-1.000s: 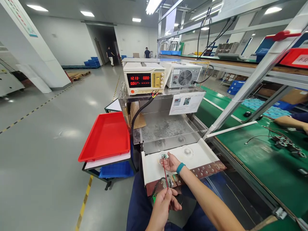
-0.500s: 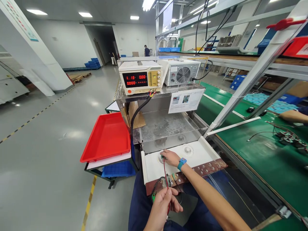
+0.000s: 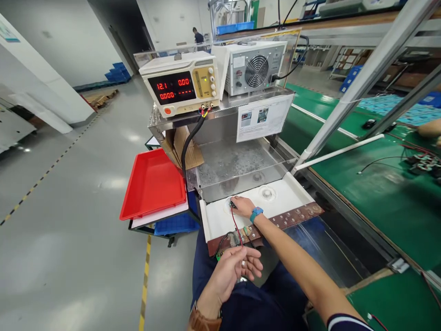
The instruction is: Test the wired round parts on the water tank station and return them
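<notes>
My right hand [image 3: 243, 207], with a teal band on its wrist, is closed on a small dark-green circuit board [image 3: 232, 203] at the left round fitting of the white tray [image 3: 220, 224]. A thin red wire [image 3: 235, 223] runs from that board down to my left hand [image 3: 237, 267]. There, thumb and forefinger pinch the wire, the other fingers are loosely curled, and a small white connector [image 3: 243, 264] shows among them. Along the tray's near edge is a brown strip [image 3: 285, 219] with metal eyelets, clips and dark leads.
A power supply [image 3: 181, 85] with red digits and a grey fan unit [image 3: 257, 69] stand on the metal shelf ahead. To the left is a red tray [image 3: 153, 184] on a cart. A slanted metal post [image 3: 344, 101] and green conveyor [image 3: 382, 202] lie right, with another person's arm.
My view has tilted down and come closer. The supply's top left reading went from about 1.13 to 12.1. My left hand has turned slightly, with the wire still at its fingertips.
</notes>
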`<state>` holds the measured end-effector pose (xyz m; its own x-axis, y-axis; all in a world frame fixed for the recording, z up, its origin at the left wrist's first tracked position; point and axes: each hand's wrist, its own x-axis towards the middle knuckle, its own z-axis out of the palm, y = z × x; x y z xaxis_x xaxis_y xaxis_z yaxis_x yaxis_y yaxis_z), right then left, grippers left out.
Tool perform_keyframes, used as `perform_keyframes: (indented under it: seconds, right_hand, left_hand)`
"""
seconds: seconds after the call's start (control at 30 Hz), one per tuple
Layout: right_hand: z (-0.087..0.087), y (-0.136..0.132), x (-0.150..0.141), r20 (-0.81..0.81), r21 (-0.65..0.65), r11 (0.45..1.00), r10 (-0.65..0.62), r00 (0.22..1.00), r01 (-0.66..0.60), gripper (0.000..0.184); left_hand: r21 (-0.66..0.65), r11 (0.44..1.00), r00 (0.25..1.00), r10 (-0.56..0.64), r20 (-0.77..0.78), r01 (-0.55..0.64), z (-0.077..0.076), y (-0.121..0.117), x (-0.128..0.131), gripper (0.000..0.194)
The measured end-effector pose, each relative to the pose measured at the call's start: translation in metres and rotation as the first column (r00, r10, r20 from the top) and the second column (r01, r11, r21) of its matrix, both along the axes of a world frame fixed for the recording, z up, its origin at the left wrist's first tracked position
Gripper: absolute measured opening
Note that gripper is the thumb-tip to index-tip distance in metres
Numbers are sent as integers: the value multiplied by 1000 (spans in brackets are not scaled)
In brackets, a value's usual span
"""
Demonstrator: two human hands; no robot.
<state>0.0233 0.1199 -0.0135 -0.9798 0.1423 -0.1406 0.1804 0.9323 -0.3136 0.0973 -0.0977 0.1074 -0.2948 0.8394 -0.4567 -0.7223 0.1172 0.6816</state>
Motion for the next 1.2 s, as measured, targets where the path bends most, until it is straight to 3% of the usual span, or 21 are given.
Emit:
perform_keyframes:
  seconds: [0.23,0.37,0.5,0.6,0.67,0.73,0.93,1.2]
  right_hand:
    - [-1,1,-2,36,10,997,-73,997,72,39]
    - [1,2,-1,55,18,997,-73,996,72,41]
    - [-2,3,-1,47,33,998,-62,997,61,42]
    - [-6,5,-2,29,47,998,-53,998,51,42]
    - [-7,5,-2,34,54,998,-47,998,45,43]
    - [-7,6,-3,50,59,997,-45,998,42,43]
    - [-2,5,-3,52,62,997,-50,997,47,44]
    - [4,3,-2,62,48,996,-73,995,70,47]
  left_hand:
    - [-7,1000,997,-28,-74,28,1,10,-8,41]
    - [-66,998,970,-34,-239,19,-7,14,-19,43]
    - [-127,983,879,54,-473,-129,-22,31,-40,42]
    - [-121,948,748,150,-647,-295,-39,49,-55,31]
    - [-112,936,648,143,-748,-335,-52,60,-62,24]
    - [-127,934,606,109,-788,-334,-65,67,-65,21]
    - [-140,947,710,113,-695,-288,-93,74,-66,20]
    - [-135,959,739,100,-666,-251,-103,73,-70,24]
